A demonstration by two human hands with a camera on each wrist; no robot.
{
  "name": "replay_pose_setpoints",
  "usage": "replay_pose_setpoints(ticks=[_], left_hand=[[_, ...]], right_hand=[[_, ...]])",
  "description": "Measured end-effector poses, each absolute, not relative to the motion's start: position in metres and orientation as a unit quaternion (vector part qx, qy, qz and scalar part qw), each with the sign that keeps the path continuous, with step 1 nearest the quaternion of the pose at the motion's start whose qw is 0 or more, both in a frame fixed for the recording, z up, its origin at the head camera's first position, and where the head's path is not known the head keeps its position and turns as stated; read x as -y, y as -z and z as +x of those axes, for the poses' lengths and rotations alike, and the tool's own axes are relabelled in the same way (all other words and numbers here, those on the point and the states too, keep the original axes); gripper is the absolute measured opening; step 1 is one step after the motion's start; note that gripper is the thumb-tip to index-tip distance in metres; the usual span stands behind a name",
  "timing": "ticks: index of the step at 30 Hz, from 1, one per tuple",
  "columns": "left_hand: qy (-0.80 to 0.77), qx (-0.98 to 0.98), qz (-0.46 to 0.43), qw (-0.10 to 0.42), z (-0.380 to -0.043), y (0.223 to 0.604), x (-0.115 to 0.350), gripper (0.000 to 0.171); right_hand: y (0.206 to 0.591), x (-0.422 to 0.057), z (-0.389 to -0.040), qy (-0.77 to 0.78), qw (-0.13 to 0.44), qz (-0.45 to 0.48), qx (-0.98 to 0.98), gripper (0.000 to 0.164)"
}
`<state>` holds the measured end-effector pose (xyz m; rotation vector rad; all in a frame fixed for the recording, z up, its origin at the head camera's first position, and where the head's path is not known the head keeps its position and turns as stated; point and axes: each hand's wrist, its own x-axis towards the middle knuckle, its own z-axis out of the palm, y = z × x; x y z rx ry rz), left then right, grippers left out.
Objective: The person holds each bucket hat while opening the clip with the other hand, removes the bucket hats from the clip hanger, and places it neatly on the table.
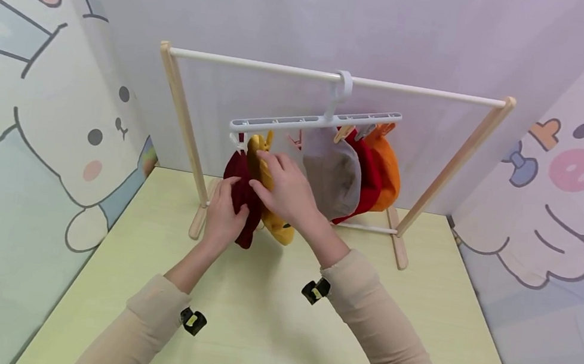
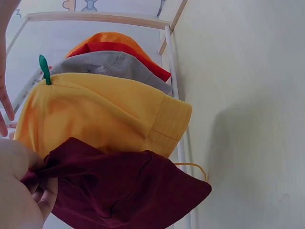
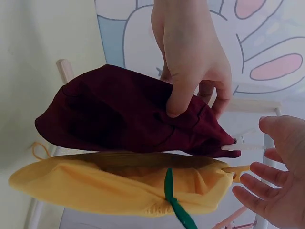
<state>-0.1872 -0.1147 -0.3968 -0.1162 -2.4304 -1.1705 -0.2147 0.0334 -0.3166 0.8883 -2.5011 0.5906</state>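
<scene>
A maroon bucket-style hat (image 1: pixel 244 184) hangs by a white clip (image 1: pixel 238 141) at the left end of a hanger (image 1: pixel 299 121). My left hand (image 1: pixel 222 213) pinches the hat's cloth between thumb and fingers, shown closely in the left wrist view. Beside it hangs a yellow hat (image 3: pixel 114 183) with a green leaf-like tab (image 3: pixel 177 202), held by a yellow clip (image 3: pixel 236 171). My right hand (image 3: pixel 279 176) is beside the two clips, fingers spread and loosely bent, with nothing in its grasp. In the head view this right hand overlaps the yellow hat.
Farther right on the hanger hang a grey hat (image 1: pixel 332 174), a red hat (image 1: pixel 371 170) and an orange hat (image 1: pixel 388 169). A pink clip (image 1: pixel 296 140) hangs left of the grey hat. The hanger hooks over the rack's white rail (image 1: pixel 416 90); wooden legs stand on the pale table (image 1: pixel 254 322).
</scene>
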Motion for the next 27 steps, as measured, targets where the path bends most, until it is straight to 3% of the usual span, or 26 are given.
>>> replay_pose_setpoints(ticks=[14,21,27], left_hand=[[0.407,0.882,-0.087,0.222,-0.174,0.395,0.121,0.047],[0.394,0.878,-0.117,0.244,-0.171,0.397,0.124,0.044],[0.379,0.878,-0.142,0.255,-0.17,0.398,0.127,0.041]], right_hand=[[0.314,-0.022,-0.216,-0.297,0.152,0.256,0.907,0.051],[0.317,-0.016,-0.217,-0.325,0.158,0.24,0.901,0.049],[0.321,-0.009,-0.218,-0.334,0.195,0.228,0.894,0.048]])
